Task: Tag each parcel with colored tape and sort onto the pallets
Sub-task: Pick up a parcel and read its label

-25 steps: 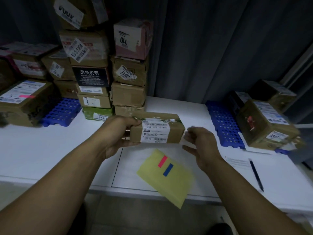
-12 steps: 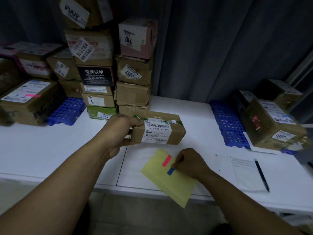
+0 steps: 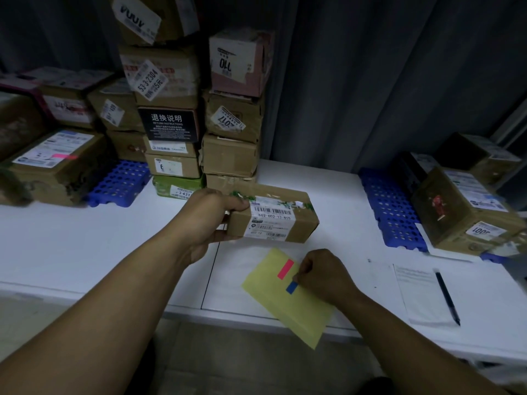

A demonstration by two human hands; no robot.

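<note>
My left hand (image 3: 211,215) grips the left end of a small brown parcel (image 3: 299,223) with a white barcode label, held just above the white table (image 3: 85,246). Below it lies a yellow sheet (image 3: 296,312) overhanging the table's front edge, carrying a pink tape strip (image 3: 285,269) and a blue tape strip (image 3: 291,287). My right hand (image 3: 325,275) rests on the sheet and pinches the upper end of the blue strip between thumb and fingertips.
A blue pallet (image 3: 119,183) at the left holds a large parcel (image 3: 57,163) marked with pink tape. A blue pallet (image 3: 390,209) at the right carries several boxes (image 3: 462,212). A tall stack of parcels (image 3: 171,115) stands behind. A paper sheet (image 3: 419,295) and a pen (image 3: 447,297) lie at the right.
My right hand dropped from beside the parcel's right end onto the yellow sheet and took hold of the blue tape strip. The parcel stayed in my left hand.
</note>
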